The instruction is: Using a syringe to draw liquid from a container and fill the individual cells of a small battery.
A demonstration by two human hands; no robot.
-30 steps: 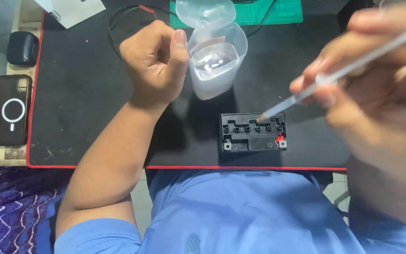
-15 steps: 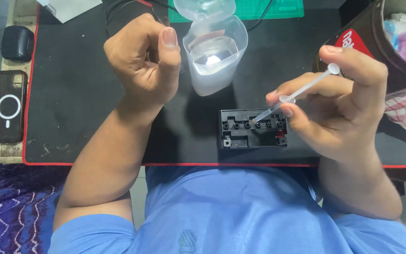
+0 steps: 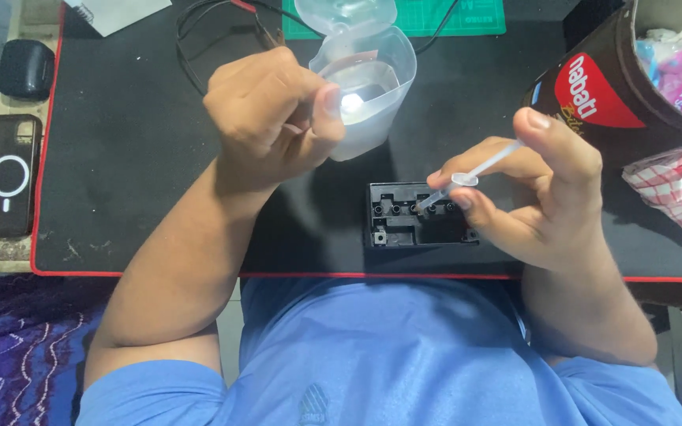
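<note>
My right hand [image 3: 538,197] holds a thin clear syringe [image 3: 467,177] with its tip pointed down into a hole on top of a small black battery box [image 3: 404,217] on the black mat [image 3: 136,158]. My left hand [image 3: 270,118] is curled into a loose fist and rests against the side of a clear plastic container [image 3: 372,87] with its flip lid open; a little clear liquid lies inside. Whether the fist holds anything small is hidden.
A dark phone [image 3: 1,177] and a black case [image 3: 25,67] lie at the left mat edge. Black and red wires [image 3: 215,24] and a green cutting mat [image 3: 436,16] are at the back. A brown tub [image 3: 617,87] of wrappers and a checked cloth [image 3: 672,197] stand right.
My right hand came down and left, bringing the syringe tip to the battery box holes. My left hand moved right, up against the container.
</note>
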